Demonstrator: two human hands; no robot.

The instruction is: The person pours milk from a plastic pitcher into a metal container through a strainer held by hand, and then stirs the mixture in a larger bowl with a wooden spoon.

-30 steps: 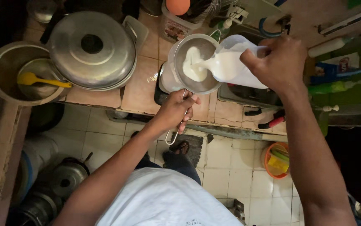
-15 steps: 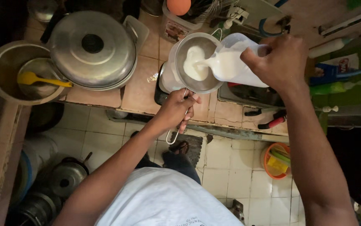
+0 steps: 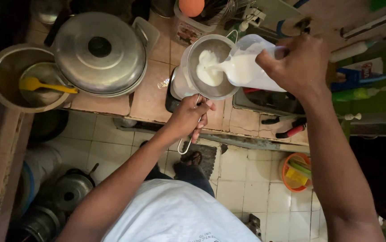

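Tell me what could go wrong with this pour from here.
1. The white liquid already pools in the strainer; pouring faster than it drains may spill it onto the tiled counter.
2. The left hand holds the strainer only by its wire handle, so it might tip.
3. The right hand tilts the soft plastic jug; a squeeze could surge.

Lidded pot (image 3: 99, 54) beside a bowl (image 3: 5, 76) holding a yellow spoon (image 3: 34, 84); orange bucket (image 3: 297, 172) and pans (image 3: 70, 190) on floor.
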